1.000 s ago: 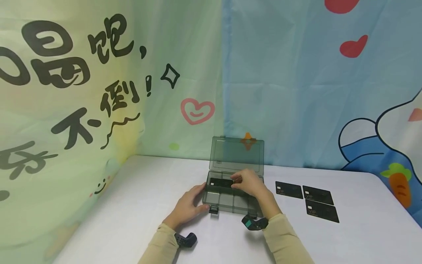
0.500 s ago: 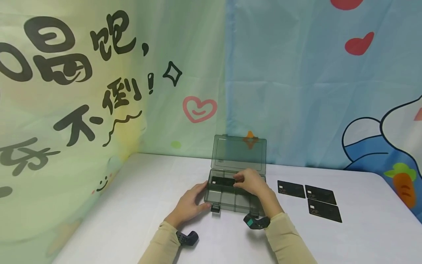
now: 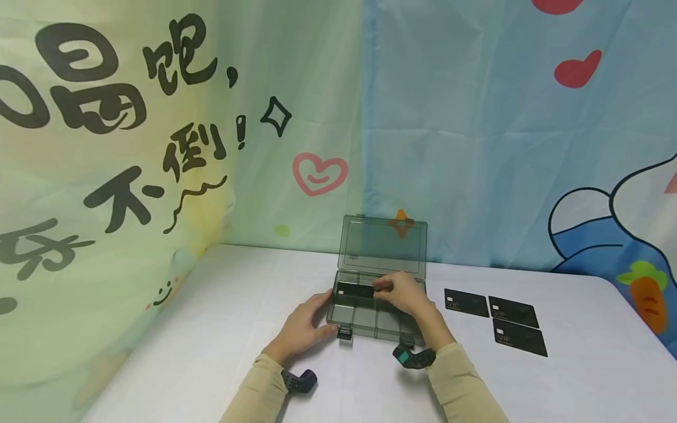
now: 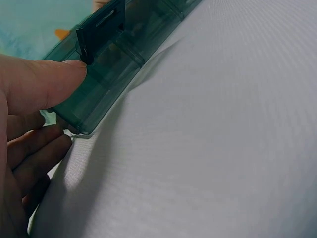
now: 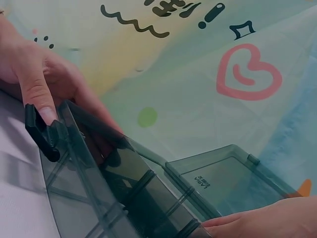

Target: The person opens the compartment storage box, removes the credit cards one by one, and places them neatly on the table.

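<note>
A translucent grey-green plastic compartment box [image 3: 365, 318] stands on the table with its lid [image 3: 383, 245] raised at the back. My left hand [image 3: 302, 328] grips the box's left end. In the left wrist view the thumb [image 4: 54, 82] presses the front wall beside a dark latch [image 4: 101, 29], with the other fingers round the end. Over the rear compartments my right hand [image 3: 400, 292] pinches the right end of a black card [image 3: 353, 290]. That card lies lengthwise within the box, its pale chip at the left. The right fingertips are partly hidden in the right wrist view.
Three black VIP cards lie on the white table [image 3: 211, 352] right of the box: one nearer it [image 3: 465, 303], one beside that [image 3: 514, 312], and one in front [image 3: 520, 337]. A printed curtain [image 3: 455, 147] hangs behind the table.
</note>
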Tool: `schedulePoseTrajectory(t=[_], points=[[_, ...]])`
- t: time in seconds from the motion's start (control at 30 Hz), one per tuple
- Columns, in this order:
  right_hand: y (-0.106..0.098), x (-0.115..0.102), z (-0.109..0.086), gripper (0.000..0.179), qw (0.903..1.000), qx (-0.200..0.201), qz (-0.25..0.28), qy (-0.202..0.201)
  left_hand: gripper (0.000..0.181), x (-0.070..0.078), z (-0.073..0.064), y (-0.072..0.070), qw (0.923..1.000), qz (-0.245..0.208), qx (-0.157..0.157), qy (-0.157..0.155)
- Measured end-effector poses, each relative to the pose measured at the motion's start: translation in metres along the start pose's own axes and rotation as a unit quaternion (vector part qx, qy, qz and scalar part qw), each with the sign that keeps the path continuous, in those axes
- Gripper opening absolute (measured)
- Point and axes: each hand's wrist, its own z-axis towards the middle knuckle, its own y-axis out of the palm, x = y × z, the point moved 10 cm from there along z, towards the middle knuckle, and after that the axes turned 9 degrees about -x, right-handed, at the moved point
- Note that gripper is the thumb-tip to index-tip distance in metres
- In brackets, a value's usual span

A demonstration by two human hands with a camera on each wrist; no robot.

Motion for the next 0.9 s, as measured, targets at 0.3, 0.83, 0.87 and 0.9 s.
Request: schedulePoseTrajectory(t=[0.3,0.83,0.87,0.9], points=[[0.0018,0.0010,-0.0017,0.032,0.9996,0.011,0.022,-0.014,0.078,-0.0007,-0.0010,0.0005,1.0000,-0.006,-0.001,-0.003],[-0.0013,0.0008,-0.0023,0.029,0.9985,0.053,0.000,-0.007,0.078,-0.0005,-0.0004,-0.0002,1.0000,-0.003,-0.001,-0.005],[-0.0015,0.0005,-0.0024,0.029,0.9984,0.055,-0.003,-0.009,0.078,-0.0005,-0.0005,-0.0003,1.0000,-0.004,-0.001,-0.005],[-0.0016,0.0007,-0.0022,0.028,0.9984,0.057,-0.003,-0.008,0.077,-0.0001,-0.0006,-0.0005,1.0000,-0.004,-0.001,-0.003]])
